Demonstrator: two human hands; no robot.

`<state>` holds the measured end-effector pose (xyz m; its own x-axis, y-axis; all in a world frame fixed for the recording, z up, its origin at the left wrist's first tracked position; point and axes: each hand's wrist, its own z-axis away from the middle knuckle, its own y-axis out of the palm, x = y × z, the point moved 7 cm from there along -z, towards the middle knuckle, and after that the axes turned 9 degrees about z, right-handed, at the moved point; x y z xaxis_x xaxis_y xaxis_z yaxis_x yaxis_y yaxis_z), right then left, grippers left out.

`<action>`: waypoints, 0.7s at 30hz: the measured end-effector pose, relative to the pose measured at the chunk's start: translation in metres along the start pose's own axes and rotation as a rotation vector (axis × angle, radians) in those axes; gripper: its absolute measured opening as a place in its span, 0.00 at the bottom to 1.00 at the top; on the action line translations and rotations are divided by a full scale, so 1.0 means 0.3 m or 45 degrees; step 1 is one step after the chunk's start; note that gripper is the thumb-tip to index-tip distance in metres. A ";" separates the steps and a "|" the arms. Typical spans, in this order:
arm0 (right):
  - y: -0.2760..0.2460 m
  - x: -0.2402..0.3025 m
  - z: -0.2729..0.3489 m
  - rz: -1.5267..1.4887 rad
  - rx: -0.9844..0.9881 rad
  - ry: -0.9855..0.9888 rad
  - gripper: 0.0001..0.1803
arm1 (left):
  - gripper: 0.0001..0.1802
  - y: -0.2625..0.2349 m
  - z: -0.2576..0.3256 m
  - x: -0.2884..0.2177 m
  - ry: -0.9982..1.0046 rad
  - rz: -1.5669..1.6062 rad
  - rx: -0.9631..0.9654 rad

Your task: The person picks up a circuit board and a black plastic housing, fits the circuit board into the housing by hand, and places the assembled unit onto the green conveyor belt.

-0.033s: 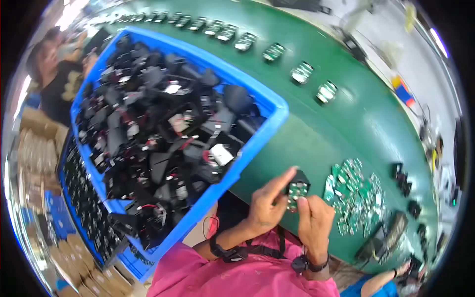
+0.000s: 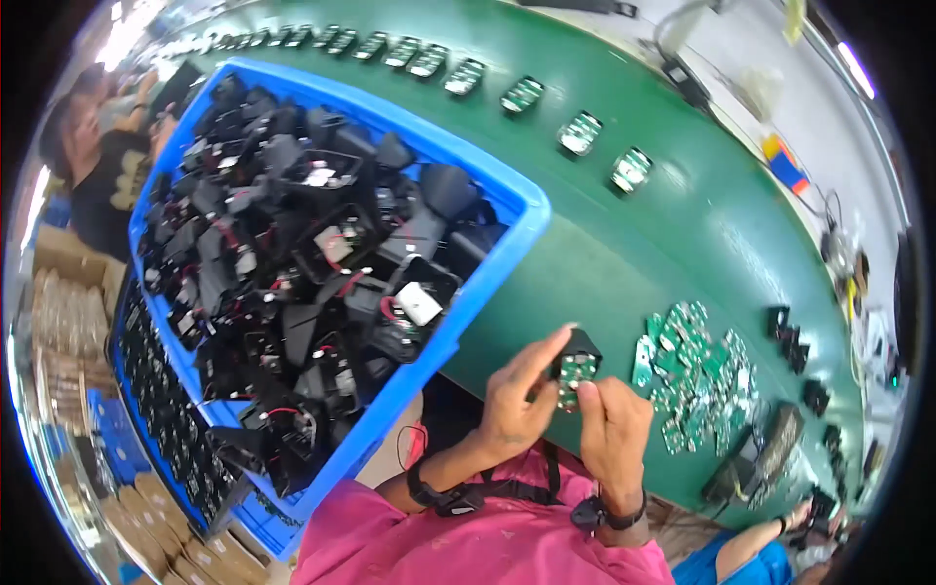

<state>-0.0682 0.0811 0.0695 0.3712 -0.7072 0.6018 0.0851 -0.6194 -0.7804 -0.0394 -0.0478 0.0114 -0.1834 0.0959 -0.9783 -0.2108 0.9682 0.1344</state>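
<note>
In front of my body, my left hand (image 2: 519, 402) grips a small black plastic housing (image 2: 582, 343) from its left side. A green circuit board (image 2: 577, 369) with silvery parts sits at the open face of that housing. From the right, my right hand (image 2: 616, 429) holds the board's near end, its thumb lying on top. The fingers under both pieces are hidden. Just right of my hands, a loose heap of green circuit boards (image 2: 694, 366) lies on the green table (image 2: 585, 258).
A large blue bin (image 2: 492, 278) at left is full of black housings with wires. Units with boards form a line along the table's far side, including one unit (image 2: 632, 170). Black parts (image 2: 788, 336) stand at right. One person (image 2: 107, 175) is far left, another (image 2: 751, 558) lower right.
The whole scene sits slightly further left in the picture. Both hands keep the same hold on the housing and the circuit board.
</note>
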 end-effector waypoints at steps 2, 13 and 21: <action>0.003 -0.044 0.012 0.026 -0.033 0.051 0.11 | 0.29 0.033 -0.015 0.018 -0.005 0.150 0.137; 0.013 -0.106 0.018 0.308 0.034 0.134 0.10 | 0.24 0.071 -0.021 0.104 -0.426 0.489 0.221; 0.098 -0.144 0.014 -0.199 0.169 0.562 0.23 | 0.19 0.081 -0.037 0.108 -0.382 0.370 0.339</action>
<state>-0.0778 0.0949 0.0197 -0.0810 -0.7041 0.7055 0.2365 -0.7012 -0.6726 -0.0612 -0.0239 -0.0153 0.0948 0.3948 -0.9139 0.0676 0.9133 0.4015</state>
